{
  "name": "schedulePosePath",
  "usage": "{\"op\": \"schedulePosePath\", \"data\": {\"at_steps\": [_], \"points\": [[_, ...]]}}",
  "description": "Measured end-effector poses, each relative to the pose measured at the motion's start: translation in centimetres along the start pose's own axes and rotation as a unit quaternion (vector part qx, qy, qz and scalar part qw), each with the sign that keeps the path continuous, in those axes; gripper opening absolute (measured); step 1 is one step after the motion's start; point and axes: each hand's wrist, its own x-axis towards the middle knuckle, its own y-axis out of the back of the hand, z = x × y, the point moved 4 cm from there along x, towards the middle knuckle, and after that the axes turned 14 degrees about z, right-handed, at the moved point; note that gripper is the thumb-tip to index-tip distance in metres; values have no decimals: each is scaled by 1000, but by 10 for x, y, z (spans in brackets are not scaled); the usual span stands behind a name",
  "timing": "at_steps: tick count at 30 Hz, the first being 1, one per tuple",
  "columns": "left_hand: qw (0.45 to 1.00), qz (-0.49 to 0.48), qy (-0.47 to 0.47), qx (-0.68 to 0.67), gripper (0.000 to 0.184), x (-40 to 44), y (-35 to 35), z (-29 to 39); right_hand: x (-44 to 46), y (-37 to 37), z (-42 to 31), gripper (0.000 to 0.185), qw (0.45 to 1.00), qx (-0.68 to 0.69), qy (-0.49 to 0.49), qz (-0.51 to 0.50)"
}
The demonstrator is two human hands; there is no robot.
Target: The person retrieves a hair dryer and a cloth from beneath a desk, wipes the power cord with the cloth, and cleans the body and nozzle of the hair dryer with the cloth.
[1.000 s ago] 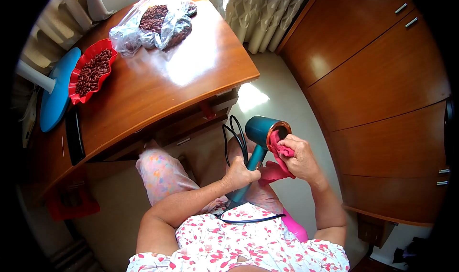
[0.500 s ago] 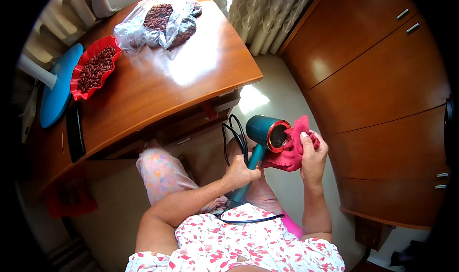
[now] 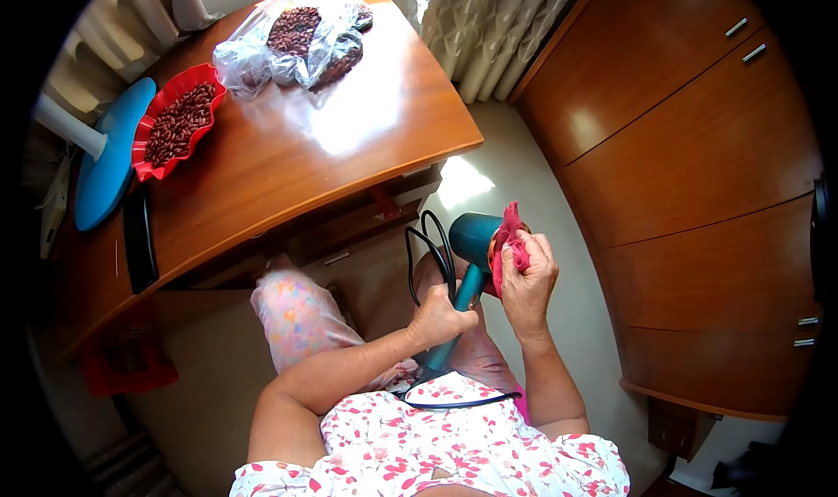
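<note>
A teal hair dryer (image 3: 473, 238) with a copper-coloured rim is held above my lap. My left hand (image 3: 440, 317) wraps round its handle, and a loop of its black cord (image 3: 410, 257) rises beside that hand. In my right hand (image 3: 531, 281) is a bunched red cloth (image 3: 506, 251), pinched between thumb and fingers. The cloth lies against the round end of the dryer and covers most of that opening. The lower part of the handle points down toward my lap.
The wooden desk (image 3: 288, 183) carries a red scalloped dish (image 3: 207, 130) of dark red beans, a plastic bag (image 3: 244, 59) with more beans, a blue disc-shaped base (image 3: 100, 187) and a black flat object (image 3: 138, 244). Wooden cabinets (image 3: 681, 148) line the right side.
My right hand has moved left with the red cloth, from beside the dryer's opening to right against it. My left hand and the dryer have hardly moved.
</note>
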Motion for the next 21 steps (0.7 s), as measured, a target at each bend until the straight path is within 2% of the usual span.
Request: {"op": "schedulePosePath", "data": {"at_steps": [5, 9, 14, 15, 17, 21], "points": [[1000, -1, 2, -2, 16, 0, -1, -2, -1, -3, -4, 19, 992, 114, -48, -22], [1000, -2, 19, -7, 16, -1, 1, 1, 1, 0, -2, 19, 993, 116, -4, -40], [1000, -8, 21, -2, 16, -2, 0, 4, 9, 6, 2, 17, 980, 89, 25, -176], [1000, -3, 6, -15, 15, -2, -2, 0, 12, 9, 3, 17, 980, 89, 24, -176], [1000, 1, -10, -28, 15, -2, -3, -3, 15, 13, 2, 17, 969, 50, 57, -236], [999, -18, 10, -26, 13, -2, -4, 0, 16, 24, 5, 12, 971, 4, 63, -229]]}}
